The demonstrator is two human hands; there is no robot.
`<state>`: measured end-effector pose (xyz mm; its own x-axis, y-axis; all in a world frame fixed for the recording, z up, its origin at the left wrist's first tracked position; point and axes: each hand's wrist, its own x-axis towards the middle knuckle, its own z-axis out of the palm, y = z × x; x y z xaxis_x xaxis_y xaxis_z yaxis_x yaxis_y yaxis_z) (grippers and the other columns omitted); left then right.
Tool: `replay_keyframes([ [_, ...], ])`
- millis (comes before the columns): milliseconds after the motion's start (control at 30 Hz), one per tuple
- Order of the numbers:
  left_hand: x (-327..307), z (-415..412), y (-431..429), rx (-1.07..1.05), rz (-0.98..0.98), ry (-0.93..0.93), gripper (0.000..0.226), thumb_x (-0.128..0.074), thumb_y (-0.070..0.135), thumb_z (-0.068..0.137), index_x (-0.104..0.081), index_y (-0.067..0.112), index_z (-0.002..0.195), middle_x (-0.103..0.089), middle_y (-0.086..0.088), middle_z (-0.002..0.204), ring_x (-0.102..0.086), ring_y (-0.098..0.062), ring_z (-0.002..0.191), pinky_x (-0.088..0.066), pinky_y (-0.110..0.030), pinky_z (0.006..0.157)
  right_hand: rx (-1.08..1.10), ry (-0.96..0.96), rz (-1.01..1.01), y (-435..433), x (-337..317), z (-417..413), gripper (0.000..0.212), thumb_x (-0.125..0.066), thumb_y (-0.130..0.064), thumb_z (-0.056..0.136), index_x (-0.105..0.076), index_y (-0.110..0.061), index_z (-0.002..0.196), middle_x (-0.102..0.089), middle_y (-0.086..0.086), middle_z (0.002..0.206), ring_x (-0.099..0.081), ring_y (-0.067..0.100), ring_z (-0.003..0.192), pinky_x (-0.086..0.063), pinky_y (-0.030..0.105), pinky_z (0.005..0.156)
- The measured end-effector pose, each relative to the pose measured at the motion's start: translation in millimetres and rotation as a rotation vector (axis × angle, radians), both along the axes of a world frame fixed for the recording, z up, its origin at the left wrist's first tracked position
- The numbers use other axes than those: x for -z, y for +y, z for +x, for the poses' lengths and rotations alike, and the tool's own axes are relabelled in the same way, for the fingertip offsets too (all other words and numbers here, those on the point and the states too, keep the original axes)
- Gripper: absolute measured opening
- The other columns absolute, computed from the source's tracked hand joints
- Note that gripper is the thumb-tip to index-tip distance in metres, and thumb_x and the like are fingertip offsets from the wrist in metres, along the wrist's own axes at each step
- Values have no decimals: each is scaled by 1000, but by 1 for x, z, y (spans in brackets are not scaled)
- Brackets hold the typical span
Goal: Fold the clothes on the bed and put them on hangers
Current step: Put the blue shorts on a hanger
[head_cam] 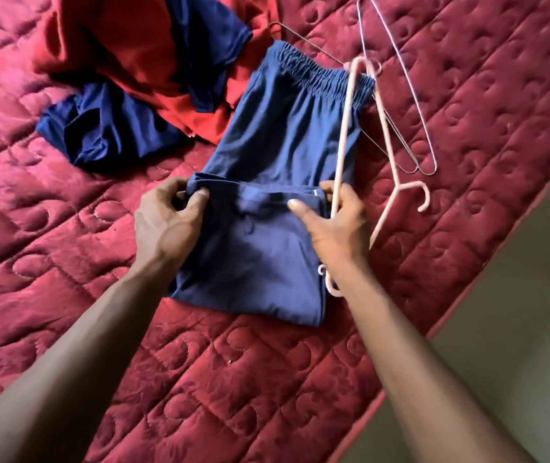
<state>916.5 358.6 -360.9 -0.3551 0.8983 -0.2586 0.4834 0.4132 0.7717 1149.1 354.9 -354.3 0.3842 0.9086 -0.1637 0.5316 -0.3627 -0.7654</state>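
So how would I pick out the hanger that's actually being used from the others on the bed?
On the red quilted bed, find the navy trousers lying in the middle. The pink hanger lies along their right edge, its bar gripped by the right hand. Unlike the thin wire hangers beside it, it is thick pink plastic.

Red quilted bed [66, 279] — navy shorts [283, 145], clothes heap [133, 45], perhaps two wire hangers [434, 165].

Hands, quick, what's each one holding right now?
Left hand: pinching the folded edge of the pants.
Right hand: gripping the pink hanger, thumb on the pants.
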Motion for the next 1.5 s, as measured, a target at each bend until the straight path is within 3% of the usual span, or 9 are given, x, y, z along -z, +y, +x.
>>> replay_keyframes([
  [100,0,2,5,-31,63,-68,19,-68,40,89,-77,29,100,-68,11,73,-59,-5,67,-54,-40,72,-29,-100,-61,5,9,1,43,-86,-28,75,-68,-20,113,-73,2,105,-69,25,96,-54,41,88],
  [233,-19,15,20,-62,227,-165,8,-68,37,92,-75,33,94,-59,14,66,-46,-2,60,-42,-31,60,136,139,47,10,-3,16,29,-85,-23,76,-74,-27,103,-72,-11,87,-64,9,76,-56,37,81],
  [533,-52,75,184,57,377,40,27,-66,45,88,-78,25,101,-63,19,72,-56,9,62,-47,-19,71,215,81,352,127,-25,77,20,-83,-28,71,-69,-31,85,-63,-18,68,-56,0,61,-54,34,69],
  [767,-7,77,225,180,85,135,49,-68,46,91,-63,23,134,-72,-3,120,-67,-23,115,-50,-32,99,79,-93,196,168,-3,103,25,-77,-33,79,-76,-23,102,-74,-12,90,-67,11,83,-53,32,81],
  [933,-13,87,143,236,277,446,56,-61,44,89,-52,28,142,-49,-5,146,-46,-29,135,-37,-45,108,63,-208,300,123,-4,108,16,-68,-33,88,-74,-24,100,-74,-5,88,-66,19,80,-48,36,70],
  [1133,-13,125,59,498,366,271,26,-64,40,93,-63,22,111,-62,4,96,-61,-20,87,-53,-45,80,174,62,316,86,-11,118,13,-60,-30,97,-70,-37,92,-71,-7,71,-64,16,54,-54,40,52],
  [1300,-15,186,37,600,-119,421,62,-70,65,79,-50,21,118,-58,-8,114,-62,-33,109,-51,-45,83,123,370,172,53,-10,118,18,-60,-12,100,-71,-21,109,-67,2,74,-54,8,52,-44,18,45],
  [1433,-17,179,49,345,-79,286,21,-63,35,85,-63,15,91,-70,-13,90,-65,-39,93,-45,-41,75,71,361,144,27,-13,130,18,-62,-11,101,-73,-17,113,-69,3,73,-49,9,46,-42,20,46],
  [1500,-13,164,51,177,-158,116,28,-64,32,86,-56,9,72,-58,-7,64,-59,-34,76,-38,-37,66,84,388,142,19,-15,136,18,-62,-11,101,-73,-16,114,-70,3,74,-51,11,47,-44,21,47],
])
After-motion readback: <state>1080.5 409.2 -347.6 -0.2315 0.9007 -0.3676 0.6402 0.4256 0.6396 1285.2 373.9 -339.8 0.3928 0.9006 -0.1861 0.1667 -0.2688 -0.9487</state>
